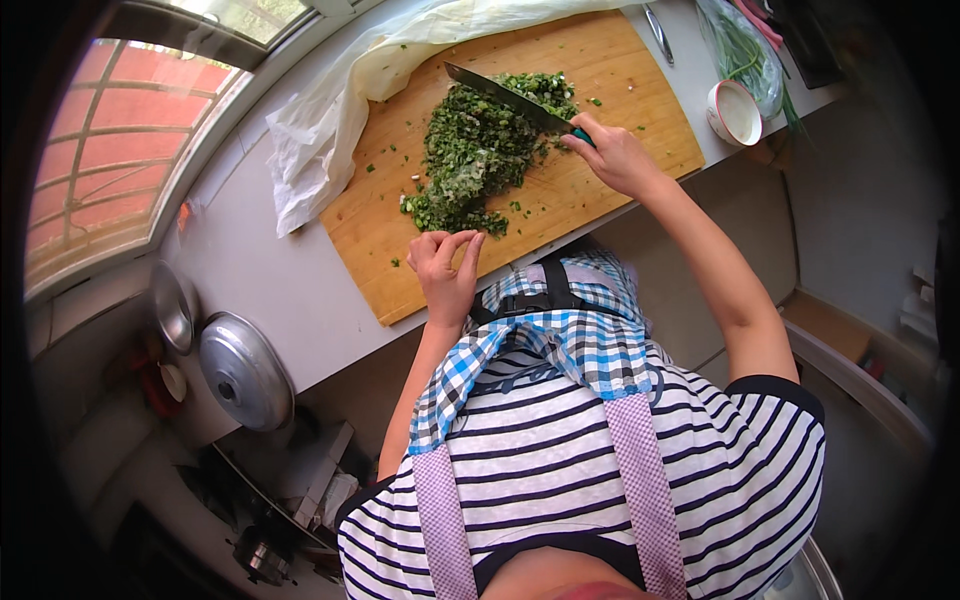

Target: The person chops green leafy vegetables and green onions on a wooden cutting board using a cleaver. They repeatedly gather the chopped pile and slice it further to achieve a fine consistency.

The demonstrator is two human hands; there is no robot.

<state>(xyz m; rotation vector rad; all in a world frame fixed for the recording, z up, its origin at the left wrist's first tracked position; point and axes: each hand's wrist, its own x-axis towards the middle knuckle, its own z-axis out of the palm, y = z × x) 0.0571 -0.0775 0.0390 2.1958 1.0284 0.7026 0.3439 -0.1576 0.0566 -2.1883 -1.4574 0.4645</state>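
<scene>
My right hand (616, 156) grips the teal-green handle of a kitchen knife (510, 97). The dark blade lies across the far side of a heap of finely chopped greens (480, 146), its tip pointing to the far left. Pale bits are mixed among the greens. Beneath the heap is a large wooden cutting board (577, 202), with loose scraps scattered over it. At the heap's near edge is my left hand (445, 270), thumb and index fingertips pinched together. Nothing clearly shows between those fingertips.
A whitish plastic sheet (319, 157) lies along the board's far and left edges. Right of the board are a red-rimmed bowl (733, 112), bagged green stalks (739, 56) and a metal utensil (658, 34). A metal lid (244, 371) and metal basin (172, 307) stand left, near a barred window (124, 142).
</scene>
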